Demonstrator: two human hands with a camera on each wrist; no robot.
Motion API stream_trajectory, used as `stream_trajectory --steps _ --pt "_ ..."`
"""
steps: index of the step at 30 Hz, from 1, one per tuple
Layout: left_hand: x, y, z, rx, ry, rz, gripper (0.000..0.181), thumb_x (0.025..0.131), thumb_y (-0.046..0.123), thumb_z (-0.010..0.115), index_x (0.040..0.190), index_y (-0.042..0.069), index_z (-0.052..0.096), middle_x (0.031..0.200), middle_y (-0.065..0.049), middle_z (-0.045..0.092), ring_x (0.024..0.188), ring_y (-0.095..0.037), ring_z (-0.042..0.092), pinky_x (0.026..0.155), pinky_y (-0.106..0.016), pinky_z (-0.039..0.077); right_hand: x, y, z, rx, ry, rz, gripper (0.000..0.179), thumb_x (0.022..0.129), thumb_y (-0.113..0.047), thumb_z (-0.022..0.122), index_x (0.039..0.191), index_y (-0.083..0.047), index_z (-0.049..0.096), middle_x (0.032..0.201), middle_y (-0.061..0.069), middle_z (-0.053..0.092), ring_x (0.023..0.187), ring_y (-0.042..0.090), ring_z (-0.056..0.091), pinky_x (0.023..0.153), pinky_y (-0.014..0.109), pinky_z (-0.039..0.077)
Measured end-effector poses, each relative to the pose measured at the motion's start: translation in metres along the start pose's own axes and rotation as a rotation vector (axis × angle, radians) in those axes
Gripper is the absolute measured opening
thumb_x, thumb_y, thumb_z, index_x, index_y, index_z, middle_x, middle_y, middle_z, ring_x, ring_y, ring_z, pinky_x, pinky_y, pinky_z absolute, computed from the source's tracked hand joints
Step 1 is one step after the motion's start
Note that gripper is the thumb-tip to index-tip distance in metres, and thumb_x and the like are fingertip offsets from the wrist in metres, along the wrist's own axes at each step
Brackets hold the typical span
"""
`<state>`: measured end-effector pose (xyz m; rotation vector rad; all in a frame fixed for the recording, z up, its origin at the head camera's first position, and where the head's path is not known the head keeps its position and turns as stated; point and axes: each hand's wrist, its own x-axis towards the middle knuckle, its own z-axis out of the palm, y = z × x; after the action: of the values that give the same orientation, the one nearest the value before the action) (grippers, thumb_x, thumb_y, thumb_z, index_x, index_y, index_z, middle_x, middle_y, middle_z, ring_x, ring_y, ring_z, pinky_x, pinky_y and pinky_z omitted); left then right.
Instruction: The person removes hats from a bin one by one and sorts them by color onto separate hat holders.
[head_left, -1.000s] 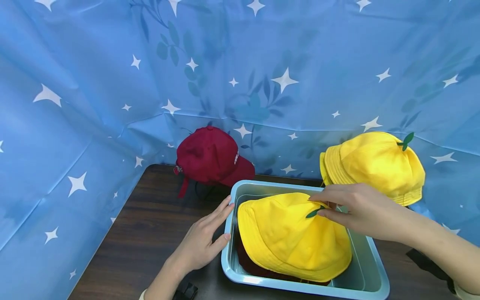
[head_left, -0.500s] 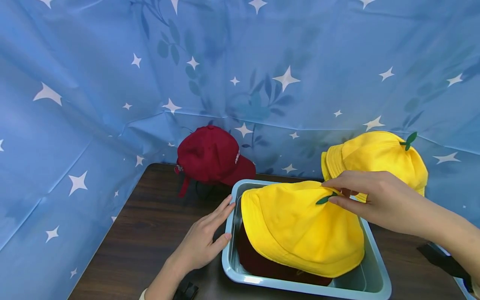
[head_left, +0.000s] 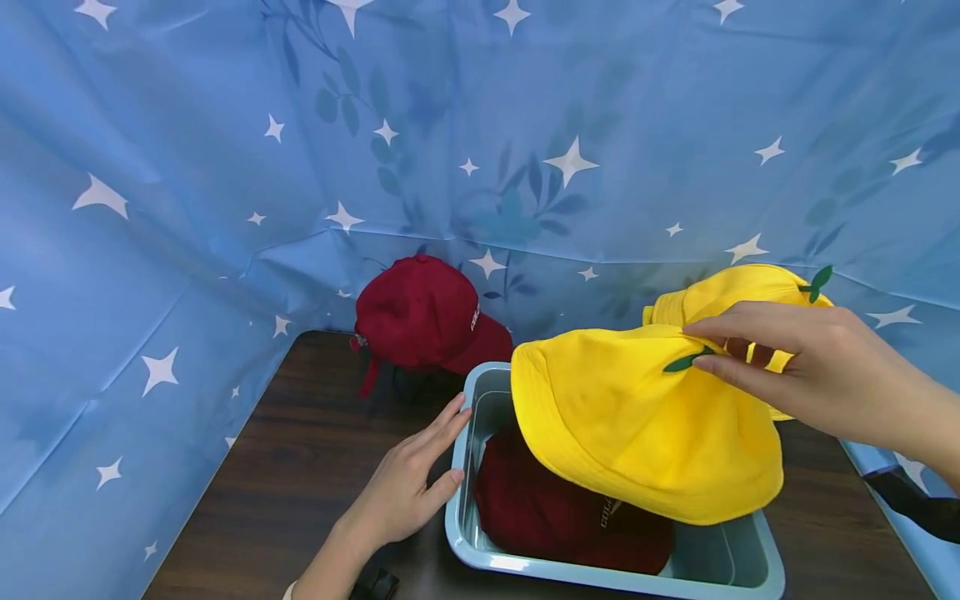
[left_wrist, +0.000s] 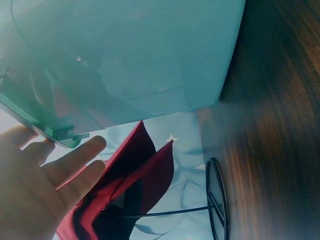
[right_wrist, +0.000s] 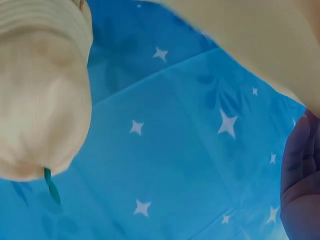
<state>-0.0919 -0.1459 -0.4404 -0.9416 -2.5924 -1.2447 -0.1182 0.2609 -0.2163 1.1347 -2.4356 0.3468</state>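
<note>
My right hand pinches a yellow bucket hat at its crown, by the green leaf tab. The hat hangs tilted over a light blue plastic bin, its brim past the bin's back and right rims in the head view. Inside the bin lies a dark red cap with lettering, partly covered by the hat. My left hand rests its straight fingertips on the bin's left rim; in the left wrist view those fingers lie along the bin's edge.
A second red cap sits on a wire stand behind the bin on the dark wooden table. Another yellow hat stands at the back right, partly behind my right hand. A blue star-patterned cloth hangs behind.
My right hand has lifted the yellow hat up and to the right from inside the bin, uncovering more of the dark red cap. The left hand has stayed at the rim.
</note>
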Motion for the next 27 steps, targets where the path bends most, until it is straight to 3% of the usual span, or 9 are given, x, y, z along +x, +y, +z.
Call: stream_trajectory --steps 9,11,13,16,23,27 --pt "-0.001 0.0 0.001 0.023 0.005 0.03 0.066 0.103 0.023 0.057 0.164 0.012 0.035 0.173 0.001 0.023 0.151 -0.024 0.041 0.109 -0.063 0.045 0.004 0.021 -0.026 -0.101 0.014 0.073 0.069 0.091 -0.065 0.044 0.111 -0.009 0.078 0.088 -0.005 0.07 0.071 0.001 0.051 0.058 0.008 0.042" --pt "-0.002 0.0 0.001 0.026 0.005 0.028 0.065 0.103 0.023 0.056 0.164 0.011 0.035 0.173 0.001 0.023 0.151 -0.024 0.04 0.109 -0.062 0.045 0.006 0.024 -0.032 -0.134 0.023 0.109 0.049 0.095 -0.05 0.061 0.112 -0.008 0.079 0.087 -0.003 0.07 0.071 0.0 0.049 0.057 0.009 0.04" --pt "-0.002 0.0 0.001 0.021 0.004 0.022 0.065 0.103 0.023 0.056 0.164 0.011 0.036 0.173 0.001 0.023 0.151 -0.023 0.039 0.11 -0.062 0.045 0.008 0.026 -0.037 -0.158 0.024 0.155 0.029 0.091 -0.025 0.079 0.114 -0.007 0.079 0.085 -0.003 0.068 0.07 -0.002 0.048 0.056 0.009 0.039" --pt "-0.003 0.0 0.0 0.023 0.002 0.02 0.065 0.103 0.022 0.056 0.164 0.012 0.035 0.173 0.001 0.023 0.151 -0.023 0.039 0.11 -0.062 0.045 0.011 0.032 -0.043 -0.178 0.029 0.188 0.044 0.073 0.007 0.089 0.115 -0.004 0.079 0.084 -0.001 0.066 0.068 -0.006 0.048 0.055 0.008 0.039" --pt "-0.003 0.0 0.0 0.017 0.012 0.021 0.065 0.104 0.023 0.057 0.164 0.013 0.035 0.173 0.002 0.023 0.151 -0.023 0.039 0.11 -0.061 0.045 0.013 0.059 -0.053 -0.164 0.085 0.22 0.02 0.093 -0.004 0.076 0.11 0.005 0.077 0.082 -0.002 0.062 0.066 -0.014 0.044 0.049 0.01 0.037" --pt "-0.003 0.0 0.0 0.017 0.009 0.021 0.065 0.103 0.023 0.056 0.164 0.012 0.036 0.173 0.001 0.023 0.151 -0.023 0.04 0.109 -0.06 0.046 0.014 0.072 -0.06 -0.202 0.1 0.283 0.02 0.095 -0.001 0.073 0.112 0.009 0.074 0.086 0.018 0.065 0.064 -0.019 0.038 0.048 0.008 0.036"
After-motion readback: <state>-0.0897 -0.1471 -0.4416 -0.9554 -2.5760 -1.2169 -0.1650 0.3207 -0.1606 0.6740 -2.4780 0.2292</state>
